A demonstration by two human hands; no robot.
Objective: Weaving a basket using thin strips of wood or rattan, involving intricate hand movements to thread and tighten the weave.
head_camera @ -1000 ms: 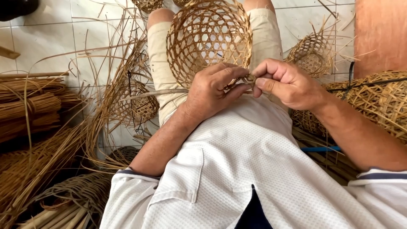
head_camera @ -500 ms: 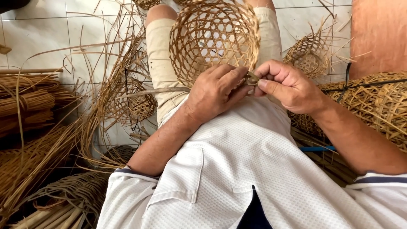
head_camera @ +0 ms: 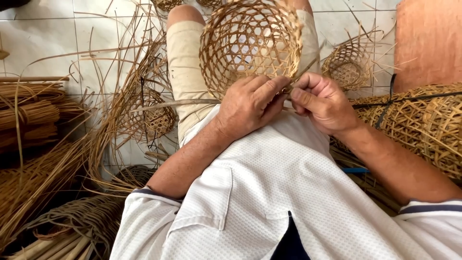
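An open-weave bamboo basket point(head_camera: 250, 43) rests on my lap with its mouth turned toward me. My left hand point(head_camera: 248, 103) grips the basket's near rim, fingers curled over it. My right hand point(head_camera: 322, 101) pinches a thin bamboo strip at the rim, right beside the left fingertips. A long flat strip point(head_camera: 178, 103) runs leftward from under my left hand. The rim itself is hidden beneath both hands.
Bundles of bamboo strips point(head_camera: 29, 115) lie at the left on the white tiled floor point(head_camera: 43, 43). A half-woven basket point(head_camera: 154, 120) sits by my left leg, a smaller one point(head_camera: 349, 65) at the right. Stacked woven baskets point(head_camera: 423, 125) stand at far right.
The basket has tilted and shifted slightly right and up in view. Both hands stay at the rim, the fingers working the strip closer together.
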